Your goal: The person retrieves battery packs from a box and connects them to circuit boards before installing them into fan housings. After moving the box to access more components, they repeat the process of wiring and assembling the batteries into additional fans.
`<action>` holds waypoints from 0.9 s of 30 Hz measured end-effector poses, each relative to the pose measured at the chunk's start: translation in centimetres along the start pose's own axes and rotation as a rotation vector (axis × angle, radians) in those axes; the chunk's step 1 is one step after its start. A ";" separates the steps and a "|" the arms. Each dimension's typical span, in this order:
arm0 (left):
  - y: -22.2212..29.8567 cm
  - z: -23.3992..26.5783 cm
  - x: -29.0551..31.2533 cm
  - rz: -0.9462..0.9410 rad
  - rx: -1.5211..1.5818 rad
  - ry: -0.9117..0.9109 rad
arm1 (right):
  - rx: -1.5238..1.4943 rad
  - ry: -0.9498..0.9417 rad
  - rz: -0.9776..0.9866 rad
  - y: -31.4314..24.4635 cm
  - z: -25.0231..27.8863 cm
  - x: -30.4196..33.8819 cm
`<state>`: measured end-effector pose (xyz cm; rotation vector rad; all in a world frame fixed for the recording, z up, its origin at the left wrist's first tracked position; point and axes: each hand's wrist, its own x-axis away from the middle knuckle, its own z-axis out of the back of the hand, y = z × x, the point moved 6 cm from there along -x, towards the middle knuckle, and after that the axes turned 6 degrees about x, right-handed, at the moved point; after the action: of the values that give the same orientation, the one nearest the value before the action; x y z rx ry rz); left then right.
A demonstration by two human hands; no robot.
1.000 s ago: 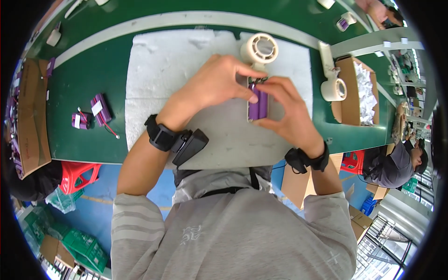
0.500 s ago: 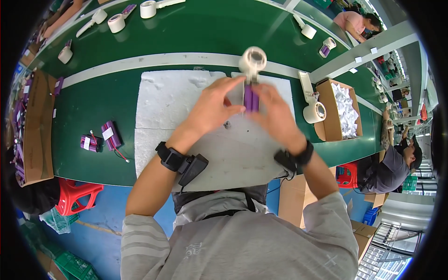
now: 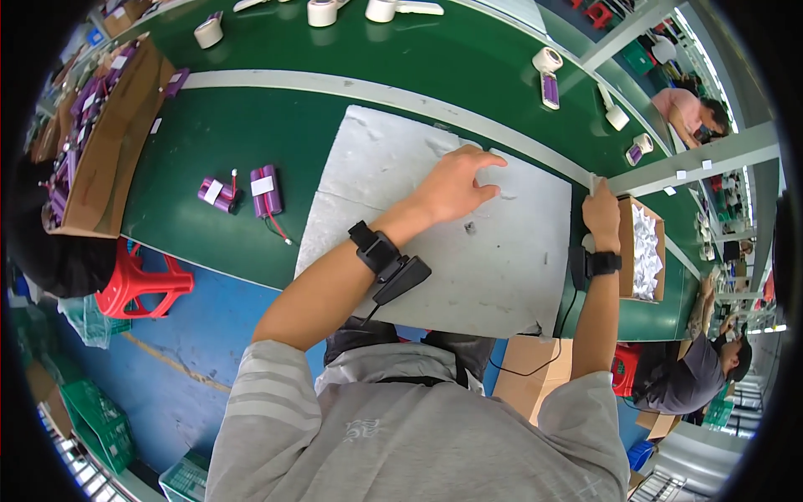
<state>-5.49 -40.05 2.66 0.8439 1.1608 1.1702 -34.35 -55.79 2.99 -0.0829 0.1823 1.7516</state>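
Note:
My left hand (image 3: 456,186) hovers over the white foam board (image 3: 510,289), thumb and fingers apart, with nothing in it. Off the board's right edge, my right hand (image 3: 602,219) is closed around a white handheld fan body (image 3: 589,243); most of that body is hidden beneath the hand. Across the white strip, another white fan body (image 3: 548,60) lies on the green surface, purple battery cells showing in its handle. Two purple battery packs, one larger (image 3: 266,191) and one smaller (image 3: 219,194), rest left of the board, with thin wires and white labels.
A cardboard box (image 3: 117,159) full of purple packs stands at the left. Beside my right hand is a carton (image 3: 646,251) of white pieces. More fan bodies (image 3: 322,12) lie along the far surface. A post (image 3: 694,163) rises at the right; co-workers sit beyond.
The fan body with purple cells has left my hands and lies across the strip. My right hand has moved right onto another fan body. My left hand is empty; the view has shifted.

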 end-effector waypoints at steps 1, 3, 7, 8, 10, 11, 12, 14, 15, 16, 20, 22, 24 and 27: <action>-0.1 0.3 0.0 0.003 -0.004 0.026 | -0.064 0.119 0.078 -0.8 1.5 0.7; -1.0 1.7 -0.1 0.005 -0.064 0.121 | -0.264 0.105 0.264 -8.7 8.1 4.3; -1.5 4.2 -0.5 -0.020 -0.205 0.302 | -0.285 0.338 0.809 -16.0 11.8 10.1; -1.5 5.0 -0.5 -0.015 -0.239 0.359 | -0.338 0.282 0.897 -17.0 11.0 11.2; -1.1 6.3 -0.3 -0.007 -0.287 0.421 | -0.404 0.230 0.991 -17.3 9.4 12.3; -0.9 7.5 0.3 -0.011 -0.387 0.444 | -0.418 0.177 1.032 -17.2 8.3 12.7; -0.4 8.6 0.9 -0.019 -0.488 0.461 | -0.430 0.126 1.069 -17.0 7.4 13.0; 1.3 10.8 3.3 0.105 -0.647 0.441 | -0.448 0.087 1.087 -16.3 6.9 13.0; 2.1 12.2 4.7 0.159 -0.694 0.447 | -0.532 0.000 1.052 -15.9 6.8 12.8; 2.7 13.8 6.4 0.209 -0.747 0.459 | -0.617 -0.080 1.019 -15.7 6.8 12.6; 1.1 17.3 12.0 0.541 -1.132 0.552 | -0.738 -0.088 1.008 -14.9 6.4 12.9; -1.6 18.7 13.5 0.473 -1.121 0.466 | -0.763 -0.041 1.024 -14.7 6.7 12.7; -3.2 19.9 14.2 0.415 -1.108 0.373 | -0.939 -0.186 0.878 -14.3 6.5 10.9; -1.8 20.2 13.6 0.302 -1.051 0.407 | -1.229 -0.128 0.689 -12.9 4.6 8.5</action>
<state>14.42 -25.85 2.45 -0.0480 0.5552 1.9842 -23.06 -44.48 5.24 -0.8730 -1.0982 2.2930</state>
